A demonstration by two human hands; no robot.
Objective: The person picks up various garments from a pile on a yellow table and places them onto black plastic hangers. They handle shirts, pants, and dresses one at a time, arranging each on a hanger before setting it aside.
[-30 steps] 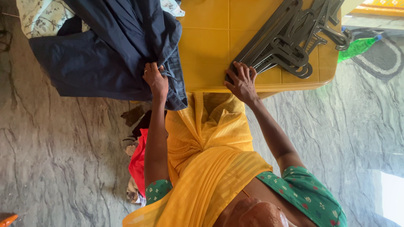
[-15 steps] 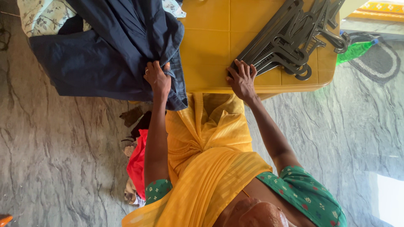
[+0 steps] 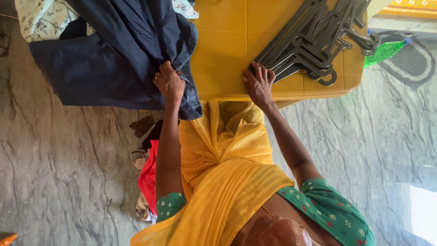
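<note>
Looking down past our yellow drape, we take the yellow table point(image 3: 227, 50) as landmark. Our left hand point(image 3: 169, 84) sits at the table's left edge, fingers closed tight on a bunched fold of the dark blue garment point(image 3: 114, 54), which spills off that side and hangs toward the grey marble floor point(image 3: 59, 173). Our right hand point(image 3: 258, 85) rests on the table's near edge, fingers spread open, fingertips touching the end of the dark grey hangers point(image 3: 314, 41) piled on the table's right part. A green bottle point(image 3: 386, 51) lies just beyond the table's right end.
</note>
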